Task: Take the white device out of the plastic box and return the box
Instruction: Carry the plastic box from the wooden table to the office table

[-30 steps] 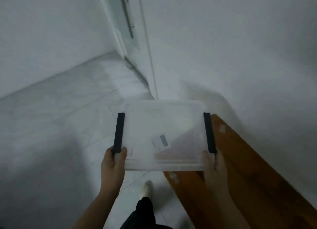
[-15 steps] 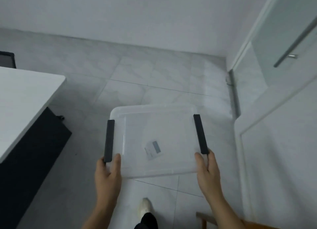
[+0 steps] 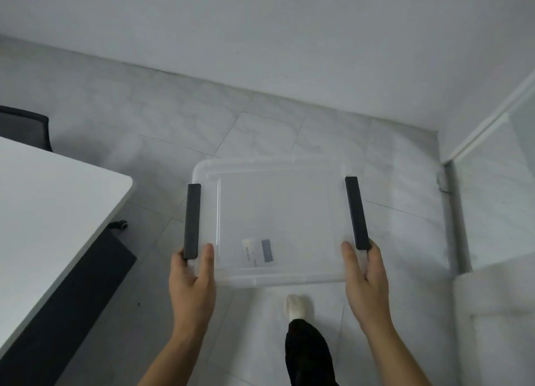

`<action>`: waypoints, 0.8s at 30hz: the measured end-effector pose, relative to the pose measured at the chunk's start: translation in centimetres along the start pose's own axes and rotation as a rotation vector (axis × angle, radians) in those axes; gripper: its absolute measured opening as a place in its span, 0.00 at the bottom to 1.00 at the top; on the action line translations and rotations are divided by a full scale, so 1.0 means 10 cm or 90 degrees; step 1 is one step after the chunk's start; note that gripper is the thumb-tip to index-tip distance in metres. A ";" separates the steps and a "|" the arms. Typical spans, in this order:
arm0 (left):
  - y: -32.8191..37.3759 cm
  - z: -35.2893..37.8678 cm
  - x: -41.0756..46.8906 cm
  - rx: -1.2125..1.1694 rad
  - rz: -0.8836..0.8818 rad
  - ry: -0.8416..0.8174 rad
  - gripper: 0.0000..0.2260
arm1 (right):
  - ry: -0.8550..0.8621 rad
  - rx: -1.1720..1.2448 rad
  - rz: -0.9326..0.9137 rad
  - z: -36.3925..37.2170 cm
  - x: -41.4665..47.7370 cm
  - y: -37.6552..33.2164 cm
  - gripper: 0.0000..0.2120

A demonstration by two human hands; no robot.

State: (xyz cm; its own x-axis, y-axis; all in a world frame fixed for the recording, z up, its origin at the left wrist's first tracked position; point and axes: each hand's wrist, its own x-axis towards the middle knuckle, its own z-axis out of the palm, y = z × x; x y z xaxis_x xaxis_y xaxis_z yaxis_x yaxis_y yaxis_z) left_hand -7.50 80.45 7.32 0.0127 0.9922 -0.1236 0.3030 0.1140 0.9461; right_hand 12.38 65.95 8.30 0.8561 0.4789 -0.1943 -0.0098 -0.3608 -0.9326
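Box: clear rectangular plastic box (image 3: pixel 275 212) with black side clips, held level over the grey tiled floor (image 3: pixel 173 125), long axis left-right
Left hand (image 3: pixel 192 281): gripping its near-left corner
Right hand (image 3: pixel 366 281): gripping the near-right corner
Surroundings: white counter (image 3: pixel 52 206) at left; white-socked foot (image 3: pixel 295 306) below

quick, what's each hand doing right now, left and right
Left hand: closed on the near left corner of the plastic box, by its black clip.
Right hand: closed on the near right corner of the same box.
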 end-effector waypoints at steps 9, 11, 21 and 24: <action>0.76 0.80 1.91 -0.020 -0.027 0.171 0.15 | -0.165 0.016 -0.066 1.28 2.29 -1.07 0.20; 0.92 0.76 2.23 -0.040 -0.048 0.212 0.17 | -0.212 0.004 -0.085 1.63 2.61 -1.38 0.20; 0.93 0.51 4.36 -0.067 -0.084 0.375 0.15 | -0.338 -0.046 -0.167 3.87 3.83 -2.33 0.15; 0.89 0.41 5.20 -0.089 -0.097 0.384 0.16 | -0.343 -0.063 -0.174 4.65 4.17 -2.59 0.16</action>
State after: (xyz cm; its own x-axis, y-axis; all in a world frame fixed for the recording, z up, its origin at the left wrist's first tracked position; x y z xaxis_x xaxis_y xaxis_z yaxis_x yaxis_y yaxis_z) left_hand -0.26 132.90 8.10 -0.5726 0.8126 -0.1084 0.1310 0.2212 0.9664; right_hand 24.31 132.49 10.23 0.4388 0.8928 -0.1018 0.2437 -0.2273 -0.9429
